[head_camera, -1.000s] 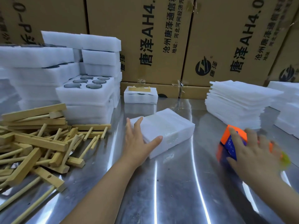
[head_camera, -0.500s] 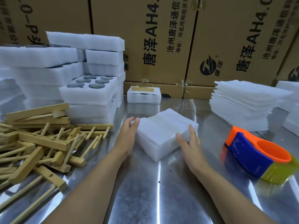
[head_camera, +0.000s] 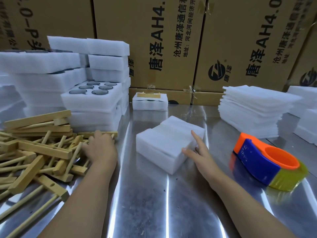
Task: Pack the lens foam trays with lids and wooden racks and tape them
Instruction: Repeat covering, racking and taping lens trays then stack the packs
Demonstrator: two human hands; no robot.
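Fingers straight, the right hand (head_camera: 197, 152) touches the near right edge of the pack (head_camera: 169, 143) mid-table, probably steadying it, while the left hand (head_camera: 101, 148) lies on the racks (head_camera: 39, 148) at left, grasp unclear, likely choosing one.

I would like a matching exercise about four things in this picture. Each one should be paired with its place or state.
Things:
1. tape dispenser
2. wooden racks
3. foam pack
4. left hand

Places or states:
a. touched by the right hand
b. heaped on the left
c. lying on the right, untouched
d. on the rack pile

Pairs: 1-c, 2-b, 3-a, 4-d
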